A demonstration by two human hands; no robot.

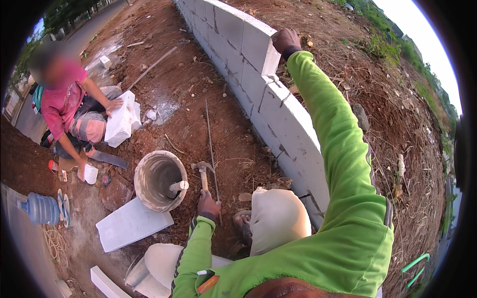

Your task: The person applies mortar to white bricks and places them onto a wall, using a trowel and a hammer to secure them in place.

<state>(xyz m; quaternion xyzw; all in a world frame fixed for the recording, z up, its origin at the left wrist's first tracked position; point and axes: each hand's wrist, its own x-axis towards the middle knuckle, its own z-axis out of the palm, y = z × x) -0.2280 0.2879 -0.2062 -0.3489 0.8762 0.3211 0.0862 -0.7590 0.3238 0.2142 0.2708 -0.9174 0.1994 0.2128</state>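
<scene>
A hammer [202, 175] points head-first toward twelve o'clock in the left hand [208, 205] of a worker in green, fingers closed around its wooden handle. At one o'clock from there, the right hand [286, 40] curls almost into a fist at the end of an upper white block [254, 42]; whether it grips the edge cannot be told. The right arm stretches long beside the wall [271, 116], while the left forearm reaches up from six o'clock. A thin rod [209, 134] lies on the hammer's three o'clock side. At ten o'clock stands a bucket [149, 197], with a white slab [124, 231] near eight. Farther out at ten, a co-worker [62, 107] in pink rests a hand on a pale block [119, 124]; a blue jug [43, 208] lies at nine.
</scene>
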